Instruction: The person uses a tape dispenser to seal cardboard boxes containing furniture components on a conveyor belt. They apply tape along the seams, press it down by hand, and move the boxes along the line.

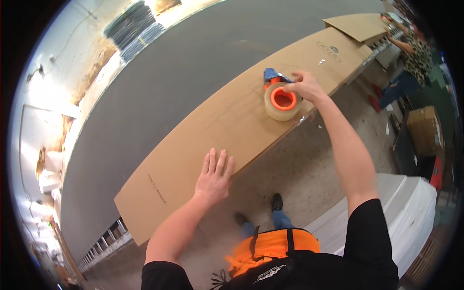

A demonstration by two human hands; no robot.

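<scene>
A long flat cardboard box (203, 135) lies across the dark tabletop. My left hand (213, 180) rests palm down on the box near its front edge, with fingers spread and nothing in them. Further right along the box is a tape dispenser (273, 79), orange with a blue head and a wide roll of clear tape (279, 114). My right hand (306, 88) has its fingers curled at the dispenser's side, above the roll. The hand hides part of the dispenser, including where the fingers meet it.
The dark table (193, 72) stretches beyond the box. Another cardboard piece (356, 26) lies at the far right, near another person (411, 60). White-wrapped stock (386, 203) stands to my right, and a brown carton (424, 126) sits behind it. Stacked bundles (133, 26) stand at the far left.
</scene>
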